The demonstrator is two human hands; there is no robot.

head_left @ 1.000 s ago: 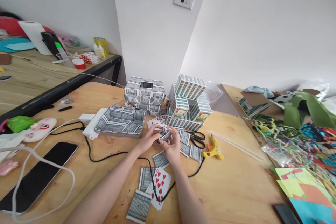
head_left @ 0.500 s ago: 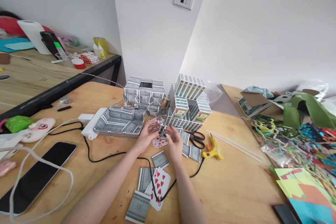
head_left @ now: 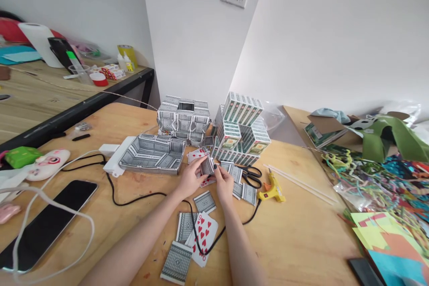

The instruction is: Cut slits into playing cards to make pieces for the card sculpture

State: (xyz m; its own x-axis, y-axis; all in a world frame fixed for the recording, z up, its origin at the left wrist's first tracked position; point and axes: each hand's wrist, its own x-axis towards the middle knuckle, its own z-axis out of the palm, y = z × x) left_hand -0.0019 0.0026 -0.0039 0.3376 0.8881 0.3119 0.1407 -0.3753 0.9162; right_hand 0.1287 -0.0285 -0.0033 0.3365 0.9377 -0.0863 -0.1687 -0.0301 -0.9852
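Observation:
Between my two hands is a grey-backed playing card (head_left: 207, 166), folded at its edges. My left hand (head_left: 191, 178) pinches its left side, and my right hand (head_left: 224, 182) has fingertips on its right edge. Red-faced cards (head_left: 197, 154) lie beneath and behind my fingers, partly hidden. Nearer me are a folded card (head_left: 204, 202), a nine of hearts (head_left: 203, 237) and another folded card (head_left: 176, 262). Right of my right hand lie more folded cards (head_left: 237, 174), black scissors (head_left: 252, 176) and a yellow glue gun (head_left: 273, 189).
An open tray made of cards (head_left: 150, 170) and a card-built box (head_left: 182, 120) stand behind, beside stacked card packs (head_left: 239, 138). A black cord (head_left: 144, 198) crosses the table under my arms. A phone (head_left: 50, 221) lies left; glue sticks (head_left: 301, 184) and coloured paper (head_left: 385, 241) lie right.
The card between my hands has turned so its patterned back faces me. My fingers have closed in on its edges from a looser, more upright hold.

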